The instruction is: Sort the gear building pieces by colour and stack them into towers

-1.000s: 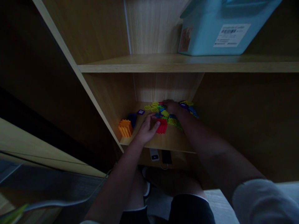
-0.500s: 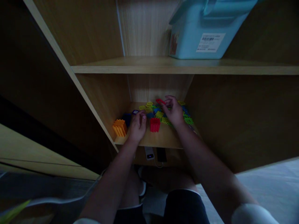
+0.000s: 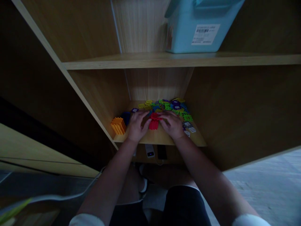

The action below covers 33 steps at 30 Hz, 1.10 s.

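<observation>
A short stack of red toothed plastic pieces stands on the lower shelf between my hands. My right hand pinches a loose red toothed piece at the top of that stack. From the other side my left hand curls around the stack's left edge, thumb against it and fingers bent. Behind both hands lies a spread of yellow, green, blue and purple pieces. An orange stack stands at the left, with a dark blue stack beside it, partly hidden by my left hand.
Overhead runs a wooden shelf bearing a light blue lidded box. The compartment has a left wall and a right wall. Small printed cards lie at the right. Below are a white device and a black phone.
My right hand has brought the red piece down and left onto the red stack. My left hand has closed in beside the stack. The view has shifted slightly.
</observation>
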Tool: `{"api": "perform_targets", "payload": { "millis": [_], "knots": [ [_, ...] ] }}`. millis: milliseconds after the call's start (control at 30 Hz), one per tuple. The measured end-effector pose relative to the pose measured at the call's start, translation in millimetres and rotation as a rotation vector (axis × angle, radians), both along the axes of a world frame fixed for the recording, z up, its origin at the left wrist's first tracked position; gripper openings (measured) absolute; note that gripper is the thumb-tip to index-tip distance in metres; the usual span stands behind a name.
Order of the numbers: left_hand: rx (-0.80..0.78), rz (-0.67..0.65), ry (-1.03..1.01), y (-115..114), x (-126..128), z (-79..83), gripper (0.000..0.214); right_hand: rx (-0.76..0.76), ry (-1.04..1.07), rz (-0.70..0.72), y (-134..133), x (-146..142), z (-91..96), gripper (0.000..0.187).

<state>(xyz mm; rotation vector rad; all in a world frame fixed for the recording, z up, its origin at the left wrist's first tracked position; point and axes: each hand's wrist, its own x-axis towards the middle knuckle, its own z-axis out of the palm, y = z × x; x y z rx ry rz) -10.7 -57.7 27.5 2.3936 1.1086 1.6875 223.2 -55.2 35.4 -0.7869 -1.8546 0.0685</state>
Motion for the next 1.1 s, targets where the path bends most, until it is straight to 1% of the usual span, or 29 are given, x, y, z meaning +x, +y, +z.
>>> {"api": "perform_targets", "payload": {
  "millis": [100, 233, 367, 433, 567, 633, 800, 933, 1100],
  "knots": [
    [0.026, -0.006, 0.067, 1.1, -0.8, -2.3, 0.029, 0.026, -0.043, 0.060, -0.7, -3.4, -0.2, 0.012],
    [0.037, 0.035, 0.101, 2.7, -2.0, -3.8, 0.024, 0.064, -0.039, 0.044, 0.8, -6.1, -1.4, 0.012],
    [0.096, 0.066, 0.081, 3.6, -2.5, -5.9, 0.021, 0.171, 0.026, 0.046, 2.2, -3.2, 1.0, 0.027],
    [0.109, 0.080, 0.088, 3.8, -2.6, -6.7, 0.020, 0.176, 0.048, 0.063, 2.4, -1.4, 2.9, 0.026],
    [0.135, 0.075, 0.081, 4.1, -2.4, -6.4, 0.020, 0.090, 0.065, 0.114, 1.8, -1.5, 5.3, 0.012],
    [0.139, 0.063, 0.077, 3.9, -2.1, -5.8, 0.020, 0.028, 0.067, 0.145, 0.9, -3.0, 5.8, 0.011],
    [0.132, 0.067, 0.073, 3.5, -2.2, -5.8, 0.021, -0.103, 0.093, 0.195, -0.9, -5.7, 5.0, 0.019],
    [0.103, 0.080, 0.059, 4.5, -1.9, -6.5, 0.021, -0.188, 0.136, 0.216, 1.8, -6.4, -0.5, 0.022],
    [0.079, 0.041, 0.016, 6.2, -1.4, -6.2, 0.022, -0.204, 0.158, 0.196, 7.3, -6.2, -6.3, 0.025]
  ]
}}
